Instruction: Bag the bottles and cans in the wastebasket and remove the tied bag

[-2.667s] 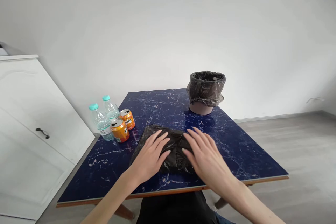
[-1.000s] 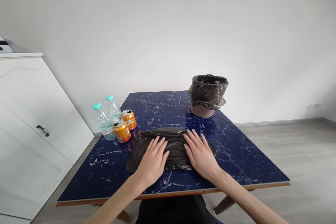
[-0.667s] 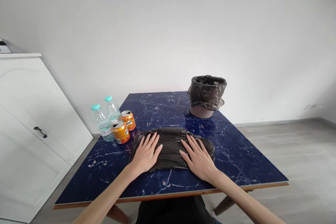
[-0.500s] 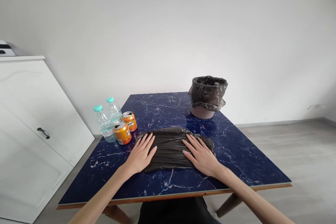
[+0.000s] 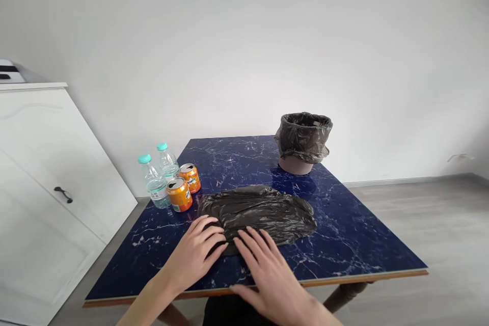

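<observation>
A black plastic bag point(image 5: 263, 211) lies flattened and wrinkled on the blue marbled table point(image 5: 344, 249) in front of me. My left hand point(image 5: 196, 249) is at the bag's near left edge, fingers apart and slightly bent, their tips on or just over the plastic. My right hand point(image 5: 269, 277) reaches in from the near side, its fingers stretched over the bag's near edge. The thumb of that hand stands well apart, close to the table's front edge. I see nothing held in either hand.
Left of the bag stand two orange drink cans point(image 5: 179, 194) and two clear bottles point(image 5: 156, 183) with turquoise caps. A bin point(image 5: 295, 165) lined with a black bag point(image 5: 303, 137) stands at the back right. A white cabinet point(image 5: 49, 173) is on the left.
Both hands have slid back toward me from the bag's sides. The right hand has also moved left, nearer the left hand. More of the bag now shows, looking looser.
</observation>
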Motion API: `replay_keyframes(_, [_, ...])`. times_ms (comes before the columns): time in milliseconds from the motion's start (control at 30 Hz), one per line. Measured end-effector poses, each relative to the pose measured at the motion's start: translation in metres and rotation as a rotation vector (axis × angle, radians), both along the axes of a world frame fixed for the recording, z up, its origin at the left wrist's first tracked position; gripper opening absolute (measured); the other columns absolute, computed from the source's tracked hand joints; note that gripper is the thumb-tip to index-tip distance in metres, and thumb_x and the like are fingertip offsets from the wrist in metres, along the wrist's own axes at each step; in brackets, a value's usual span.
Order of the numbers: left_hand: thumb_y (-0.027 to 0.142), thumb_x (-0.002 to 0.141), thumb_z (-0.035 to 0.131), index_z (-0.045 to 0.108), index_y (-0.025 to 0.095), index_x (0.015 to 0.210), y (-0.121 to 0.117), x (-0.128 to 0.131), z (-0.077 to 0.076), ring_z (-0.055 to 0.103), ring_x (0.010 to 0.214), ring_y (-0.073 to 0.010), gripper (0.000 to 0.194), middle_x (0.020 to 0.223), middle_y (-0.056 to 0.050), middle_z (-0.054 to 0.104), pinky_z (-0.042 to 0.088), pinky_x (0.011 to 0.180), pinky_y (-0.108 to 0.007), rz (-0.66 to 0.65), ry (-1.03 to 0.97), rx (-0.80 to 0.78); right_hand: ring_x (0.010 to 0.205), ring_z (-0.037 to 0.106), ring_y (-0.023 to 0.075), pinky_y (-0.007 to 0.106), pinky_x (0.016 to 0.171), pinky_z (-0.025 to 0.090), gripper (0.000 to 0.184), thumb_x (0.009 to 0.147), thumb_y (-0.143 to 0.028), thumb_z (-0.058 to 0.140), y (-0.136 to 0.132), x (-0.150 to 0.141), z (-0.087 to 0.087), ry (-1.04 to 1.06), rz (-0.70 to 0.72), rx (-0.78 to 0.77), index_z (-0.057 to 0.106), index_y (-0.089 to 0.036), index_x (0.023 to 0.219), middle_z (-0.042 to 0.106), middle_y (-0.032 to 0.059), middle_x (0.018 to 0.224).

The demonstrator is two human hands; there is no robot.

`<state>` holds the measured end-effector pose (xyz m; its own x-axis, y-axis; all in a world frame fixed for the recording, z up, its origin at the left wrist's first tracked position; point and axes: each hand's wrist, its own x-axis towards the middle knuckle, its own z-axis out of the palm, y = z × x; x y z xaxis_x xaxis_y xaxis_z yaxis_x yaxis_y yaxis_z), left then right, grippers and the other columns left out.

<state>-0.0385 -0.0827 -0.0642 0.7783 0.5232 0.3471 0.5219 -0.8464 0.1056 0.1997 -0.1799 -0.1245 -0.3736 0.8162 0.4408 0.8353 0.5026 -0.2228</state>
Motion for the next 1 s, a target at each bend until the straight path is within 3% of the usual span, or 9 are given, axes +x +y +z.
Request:
replay_keyframes(67, [0.030, 0.109, 0.058, 0.078, 0.027, 0.101, -0.011, 0.004, 0.012, 0.069, 0.122, -0.0272, 0.022, 0.101, -0.002, 0.081, 0.042, 0.125, -0.056, -0.056, 0.013, -0.028, 0.150, 0.050, 0.0401, 0.066, 0.129, 0.038, 0.088, 0.096, -0.060, 0.072, -0.002, -0.019, -0.007, 0.035, 0.026, 0.030, 0.039, -0.020, 0.166, 0.055, 0.0136, 0.164])
replay_keyframes(200, [0.025, 0.111, 0.055, 0.072, 0.024, 0.088, -0.022, 0.004, 0.031, 0.071, 0.099, -0.0197, 0.029, 0.085, 0.001, 0.076, 0.041, 0.124, -0.049, -0.110, -0.067, -0.103, 0.127, 0.065, 0.0373, 0.069, 0.123, 0.043, 0.071, 0.091, -0.048, 0.082, 0.000, -0.043, -0.017, 0.121, -0.036, 0.151, 0.055, -0.018, 0.150, 0.070, 0.0134, 0.135])
replay_keyframes(367, [0.025, 0.112, 0.054, 0.069, 0.023, 0.090, -0.014, -0.007, 0.033, 0.068, 0.094, -0.0189, 0.027, 0.090, -0.001, 0.074, 0.050, 0.103, -0.037, -0.029, -0.191, -0.122, 0.103, 0.066, 0.0309, 0.067, 0.121, 0.047, 0.060, 0.079, -0.028, 0.091, -0.003, -0.055, -0.022, 0.176, -0.047, 0.229, 0.062, -0.020, 0.131, 0.067, 0.0075, 0.108])
replay_keyframes(533, [0.028, 0.112, 0.054, 0.071, 0.024, 0.094, -0.008, -0.021, 0.029, 0.068, 0.100, -0.0193, 0.026, 0.096, -0.001, 0.074, 0.050, 0.096, -0.032, 0.021, -0.242, -0.188, 0.098, 0.062, 0.0272, 0.063, 0.118, 0.049, 0.032, 0.077, -0.013, 0.075, -0.017, -0.039, -0.023, 0.299, 0.083, 0.257, 0.058, -0.023, 0.102, 0.060, 0.0068, 0.104])
replay_keyframes(600, [0.032, 0.113, 0.053, 0.072, 0.025, 0.101, -0.008, -0.025, 0.030, 0.068, 0.108, -0.0198, 0.023, 0.105, -0.002, 0.075, 0.050, 0.100, -0.032, 0.031, -0.244, -0.270, 0.104, 0.064, 0.0267, 0.056, 0.114, 0.052, 0.020, 0.086, -0.016, 0.069, -0.027, -0.022, -0.017, 0.381, 0.217, 0.215, 0.054, -0.024, 0.098, 0.063, 0.0084, 0.108])
replay_keyframes(733, [0.049, 0.115, 0.043, 0.070, 0.030, 0.129, -0.009, -0.019, 0.034, 0.062, 0.136, -0.0238, 0.036, 0.138, -0.005, 0.071, 0.044, 0.119, -0.037, -0.053, -0.204, -0.597, 0.114, 0.071, 0.0249, 0.038, 0.102, 0.059, 0.016, 0.103, -0.031, 0.061, -0.054, 0.016, -0.004, 0.741, 0.378, -0.154, 0.052, -0.025, 0.092, 0.072, 0.0090, 0.127])
replay_keyframes(800, [0.073, 0.109, 0.034, 0.066, 0.030, 0.141, -0.008, -0.006, 0.035, 0.057, 0.144, -0.0297, 0.062, 0.151, -0.008, 0.066, 0.038, 0.126, -0.045, -0.174, -0.218, -0.757, 0.110, 0.075, 0.0268, 0.036, 0.097, 0.061, 0.026, 0.100, -0.045, 0.067, -0.066, 0.033, -0.001, 0.992, 0.264, -0.329, 0.058, -0.025, 0.087, 0.076, 0.0097, 0.124])
replay_keyframes(867, [0.096, 0.090, 0.039, 0.059, 0.028, 0.153, -0.004, 0.011, 0.032, 0.054, 0.148, -0.0381, 0.094, 0.158, -0.012, 0.061, 0.035, 0.129, -0.051, -0.340, -0.203, -0.882, 0.111, 0.076, 0.0311, 0.038, 0.096, 0.062, 0.032, 0.091, -0.055, 0.077, -0.074, 0.049, -0.002, 1.259, -0.001, -0.452, 0.070, -0.025, 0.090, 0.080, 0.0110, 0.119])
replay_keyframes(1000, [0.095, 0.050, 0.083, 0.049, 0.025, 0.162, 0.007, 0.051, 0.021, 0.054, 0.146, -0.0464, 0.137, 0.160, -0.017, 0.058, 0.039, 0.126, -0.056, -0.471, -0.095, -0.979, 0.126, 0.072, 0.0351, 0.038, 0.088, 0.066, 0.058, 0.085, -0.062, 0.079, -0.069, 0.076, -0.001, 1.753, -0.553, -0.502, 0.074, -0.024, 0.128, 0.078, 0.0100, 0.132])
